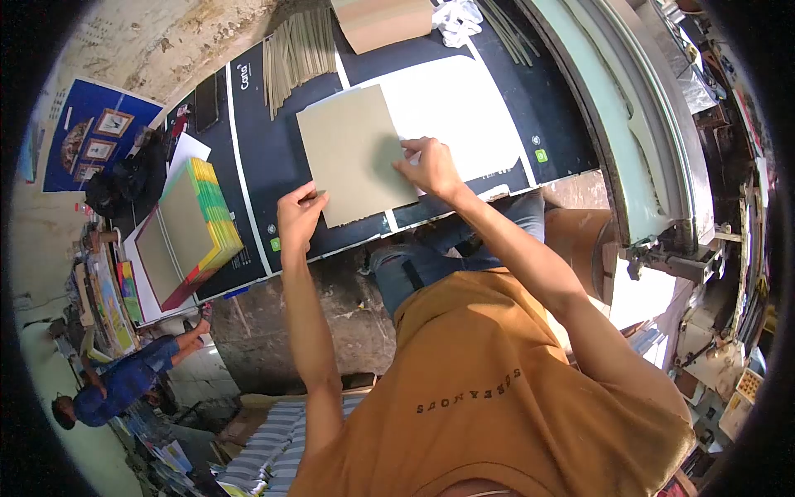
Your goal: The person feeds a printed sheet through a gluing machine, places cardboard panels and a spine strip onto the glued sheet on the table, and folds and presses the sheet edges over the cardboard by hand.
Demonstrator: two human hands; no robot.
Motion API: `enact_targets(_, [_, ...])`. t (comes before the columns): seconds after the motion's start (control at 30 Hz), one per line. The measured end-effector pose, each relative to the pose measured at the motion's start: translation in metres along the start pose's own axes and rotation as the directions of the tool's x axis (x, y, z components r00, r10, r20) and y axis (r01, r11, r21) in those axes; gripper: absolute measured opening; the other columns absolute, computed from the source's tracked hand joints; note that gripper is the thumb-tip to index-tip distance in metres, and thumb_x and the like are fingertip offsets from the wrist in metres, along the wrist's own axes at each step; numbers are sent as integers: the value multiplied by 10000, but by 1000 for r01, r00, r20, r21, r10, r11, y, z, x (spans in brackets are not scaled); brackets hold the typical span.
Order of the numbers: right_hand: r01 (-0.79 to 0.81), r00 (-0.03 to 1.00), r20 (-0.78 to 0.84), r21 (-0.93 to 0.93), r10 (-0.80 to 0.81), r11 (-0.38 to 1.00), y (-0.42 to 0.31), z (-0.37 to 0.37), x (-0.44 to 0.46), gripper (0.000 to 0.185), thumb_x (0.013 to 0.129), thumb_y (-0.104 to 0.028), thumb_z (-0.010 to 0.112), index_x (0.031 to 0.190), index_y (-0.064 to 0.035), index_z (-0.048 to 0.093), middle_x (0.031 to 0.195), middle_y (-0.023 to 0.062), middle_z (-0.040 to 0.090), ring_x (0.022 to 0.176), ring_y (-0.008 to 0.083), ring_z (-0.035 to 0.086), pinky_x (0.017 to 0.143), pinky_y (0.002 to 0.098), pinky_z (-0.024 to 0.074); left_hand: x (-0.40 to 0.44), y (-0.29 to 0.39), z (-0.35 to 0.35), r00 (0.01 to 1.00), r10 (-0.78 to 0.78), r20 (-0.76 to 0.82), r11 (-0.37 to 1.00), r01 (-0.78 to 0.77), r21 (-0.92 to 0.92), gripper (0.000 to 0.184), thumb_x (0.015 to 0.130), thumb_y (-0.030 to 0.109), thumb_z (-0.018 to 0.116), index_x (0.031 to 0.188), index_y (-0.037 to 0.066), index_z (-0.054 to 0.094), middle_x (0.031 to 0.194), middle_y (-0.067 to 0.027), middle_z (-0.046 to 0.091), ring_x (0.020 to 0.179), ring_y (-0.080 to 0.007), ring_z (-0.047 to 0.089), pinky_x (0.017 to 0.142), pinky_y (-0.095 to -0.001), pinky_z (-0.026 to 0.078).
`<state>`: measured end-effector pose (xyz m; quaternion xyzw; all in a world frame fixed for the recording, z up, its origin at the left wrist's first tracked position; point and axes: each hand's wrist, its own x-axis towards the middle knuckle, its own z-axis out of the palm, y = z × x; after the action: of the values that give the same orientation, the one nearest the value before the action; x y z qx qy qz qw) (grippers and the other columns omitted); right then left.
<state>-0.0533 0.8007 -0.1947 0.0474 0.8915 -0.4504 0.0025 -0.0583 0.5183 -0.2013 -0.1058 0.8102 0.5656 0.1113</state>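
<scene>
A grey-brown board (352,149) lies on the dark table (269,166), its right part over a large white sheet (464,108). At the board's lower left edge is my left hand (300,214), thumb and fingers close together at the edge. My right hand (431,168) is at the board's right edge, thumb on the board and fingers curled over the white sheet. Whether either hand pinches the board is hard to tell, but both touch its edges.
Left on the table is a stack of colourful-edged books (199,224). Bundled thin strips (298,54), a cardboard box (385,23) and crumpled white material (456,21) lie at the back. A large machine (638,141) stands right. Another person (124,385) is at lower left.
</scene>
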Motion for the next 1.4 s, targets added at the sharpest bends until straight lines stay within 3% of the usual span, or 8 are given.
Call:
enact_targets(0.03, [-11,1000,7,-7,11,1000,0,-2,4,461,771,-220,798,1134,52,717,965,207,739,904,321,730,842,370,563,10,-9,1,1000,3,4,1000,-3,23,481,800,84,820,1233,-63,672,998,-64,711,829,-89,619,744,-257,517])
enact_targets(0.13, [84,993,-81,2,-83,996,13,3,13,286,735,-208,758,871,39,716,805,223,709,818,396,714,782,438,563,21,-14,5,1000,12,-8,997,-11,80,481,792,103,827,1222,-57,682,984,-68,722,830,-96,630,749,-268,526])
enact_targets(0.43, [63,998,-8,-112,-64,992,27,7,31,218,726,-203,736,736,4,668,784,242,693,869,453,680,803,493,555,20,1,15,999,-33,-41,985,40,170,473,785,112,831,1206,-55,692,1003,-100,737,843,-118,657,771,-280,535])
enact_targets(0.53, [49,998,-36,-138,-55,989,23,7,29,211,723,-194,737,843,-22,716,820,217,710,894,442,677,823,495,561,20,3,17,999,-32,-41,980,39,193,470,785,117,831,1198,-58,694,991,-101,741,838,-117,663,770,-277,535])
enact_targets(0.73, [32,999,-33,-131,-37,991,15,2,23,447,729,-176,726,1170,-102,713,905,163,733,976,400,665,889,484,562,23,1,20,998,-34,-44,975,43,216,477,780,129,835,1194,-60,694,984,-110,750,844,-128,682,776,-279,542])
enact_targets(1.03, [-25,1000,-9,-129,24,991,10,-4,26,545,725,-167,713,1260,-90,639,826,104,714,982,350,670,902,478,545,27,-6,19,997,-38,-68,967,53,248,487,763,118,849,1191,-57,698,976,-116,754,849,-142,694,788,-285,550])
enact_targets(1.27, [-77,997,-2,-147,77,986,4,-8,26,527,718,-166,722,1233,-94,637,848,129,724,955,346,694,901,464,539,16,13,21,997,-52,-53,970,63,235,510,783,94,834,1218,-107,660,1040,-138,734,910,-157,680,832,-266,528])
enact_targets(1.4, [-71,997,4,-156,72,985,4,-12,28,522,722,-174,727,1229,-91,638,893,159,737,927,347,713,886,459,543,23,0,20,996,-32,-80,974,49,219,488,753,91,859,1186,-66,697,940,-85,744,803,-113,665,758,-256,533])
